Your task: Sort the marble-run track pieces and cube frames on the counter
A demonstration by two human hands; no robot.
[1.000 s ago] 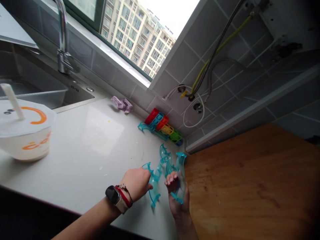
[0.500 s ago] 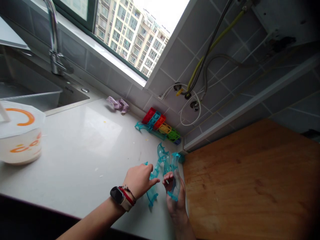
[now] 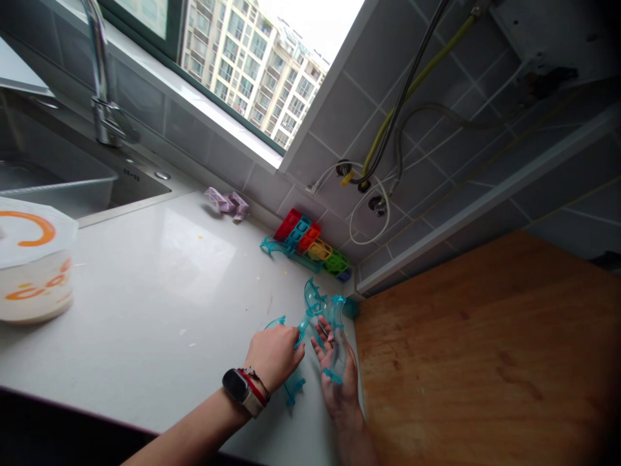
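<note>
My left hand (image 3: 275, 353), with a watch and red bracelet on its wrist, has its fingers curled down at a clear teal plastic piece (image 3: 303, 325); what its fingertips grip is hidden. My right hand (image 3: 339, 382) is palm up, holding a curved clear teal track piece (image 3: 338, 353) against the palm, with some fingers spread. Another curved teal piece (image 3: 313, 296) lies just beyond the hands. Below my left hand, part of a further teal piece (image 3: 294, 388) shows on the white counter (image 3: 145, 336).
Colourful plastic blocks (image 3: 310, 239) stand by the wall beside a lilac object (image 3: 227, 203). A large white tub (image 3: 36, 285) is at the left, near the sink (image 3: 140, 184) and faucet (image 3: 104, 116). A wooden board (image 3: 475, 349) covers the right side.
My left hand has moved slightly right, its thumb now closer to the fingers. The fingers of my right hand have opened out a little under the track piece.
</note>
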